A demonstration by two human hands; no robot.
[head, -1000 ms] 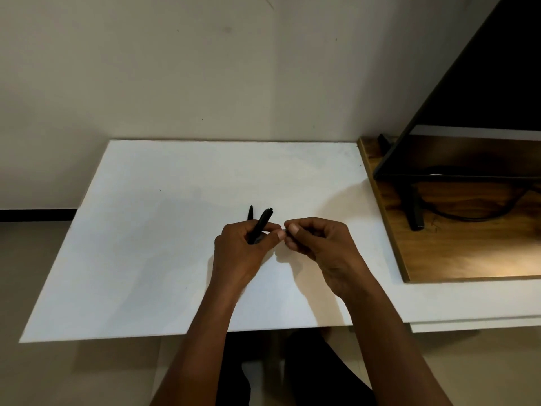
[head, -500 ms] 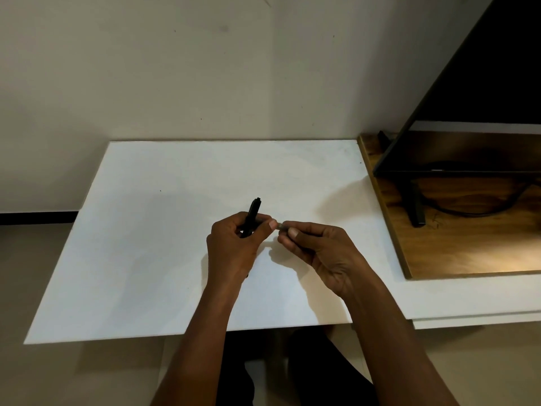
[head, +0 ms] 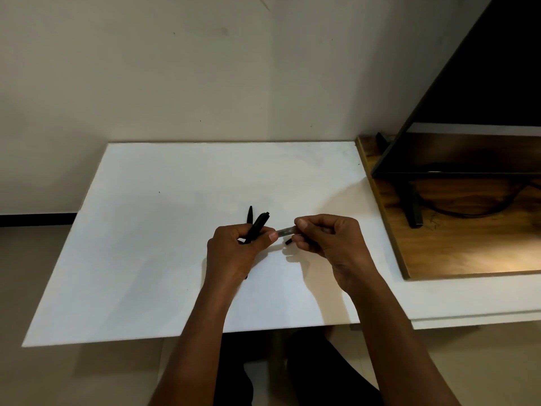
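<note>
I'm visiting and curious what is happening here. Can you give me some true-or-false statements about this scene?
1. The left hand grips black pen parts. True.
2. The right hand lies flat on the white board. False: it pinches a small greyish piece.
3. A dark screen stands on the wooden board at the right. True.
4. The hands are far apart. False: they are close together over the white board.

White tabletop (head: 152, 259) — beside it, wooden board (head: 468, 250) bearing a screen (head: 497, 68).
</note>
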